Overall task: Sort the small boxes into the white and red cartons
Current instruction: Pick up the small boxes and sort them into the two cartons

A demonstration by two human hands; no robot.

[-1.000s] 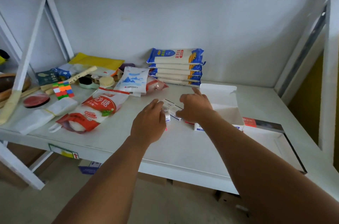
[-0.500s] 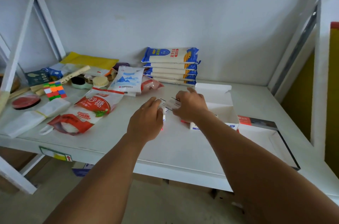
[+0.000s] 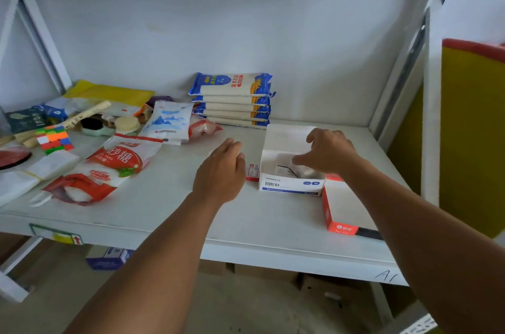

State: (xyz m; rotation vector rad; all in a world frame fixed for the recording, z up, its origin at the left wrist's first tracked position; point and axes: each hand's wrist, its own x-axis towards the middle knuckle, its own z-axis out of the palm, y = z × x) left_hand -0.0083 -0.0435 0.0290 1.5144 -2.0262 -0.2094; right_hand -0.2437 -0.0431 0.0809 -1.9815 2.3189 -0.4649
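Note:
The white carton (image 3: 290, 185) with blue print stands open on the shelf, and a small box (image 3: 284, 169) lies inside it. My right hand (image 3: 326, 151) hovers over the carton's opening, fingers spread and loosely bent, holding nothing that I can see. A small red-and-white box (image 3: 252, 172) lies on the shelf against the carton's left side. Just left of that box is my left hand (image 3: 221, 169), palm down, fingers relaxed. The red carton (image 3: 338, 225) lies to the right of the white one, partly hidden by my right forearm.
A red-and-white sugar bag (image 3: 109, 167) and a white pouch (image 3: 168, 123) lie to the left. Blue noodle packs (image 3: 232, 98) are stacked at the back wall. A colour cube (image 3: 54, 139) and other clutter fill the far left. The shelf's front edge (image 3: 273, 249) is close.
My right hand lifted a small box from the group and moved right to above the white carton, where a box now lies. My left hand stayed by the remaining box.

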